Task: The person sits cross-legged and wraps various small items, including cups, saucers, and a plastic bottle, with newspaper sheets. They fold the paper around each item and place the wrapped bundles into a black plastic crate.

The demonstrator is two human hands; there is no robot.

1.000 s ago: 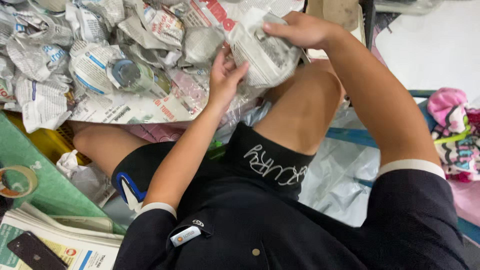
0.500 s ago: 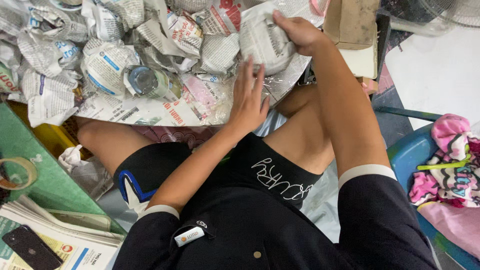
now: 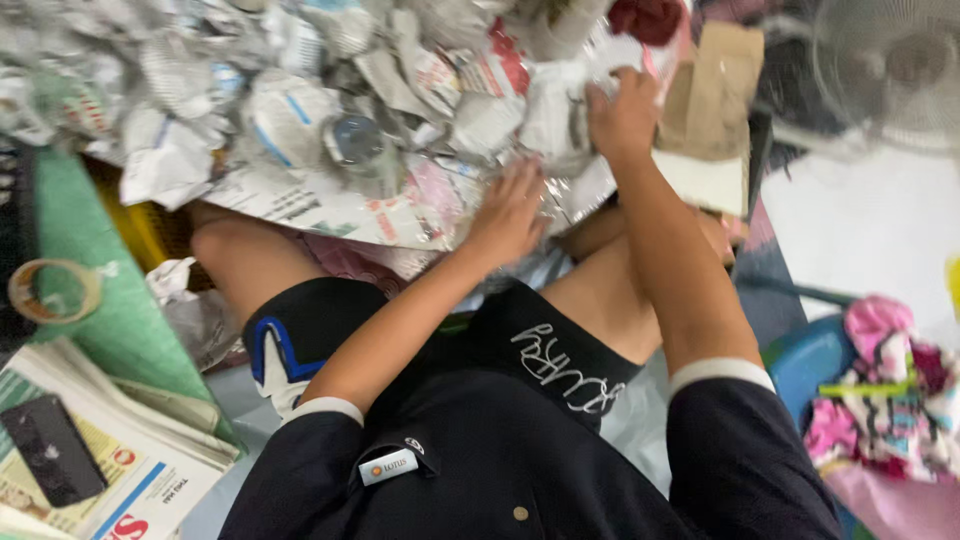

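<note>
Between the two hands sits a crumpled newspaper-wrapped bundle (image 3: 560, 115), grey-white and creased. Right hand (image 3: 622, 115) has its fingers curled closed on the bundle's far side. Left hand (image 3: 510, 210) lies flat below it, fingers spread on loose newspaper sheets (image 3: 330, 205), gripping nothing. More wrapped bundles (image 3: 280, 120) lie left.

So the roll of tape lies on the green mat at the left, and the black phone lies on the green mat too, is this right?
Not quite. The head view shows the roll of tape on the green mat, but the black phone lies on the stack of newspapers below it.
</note>
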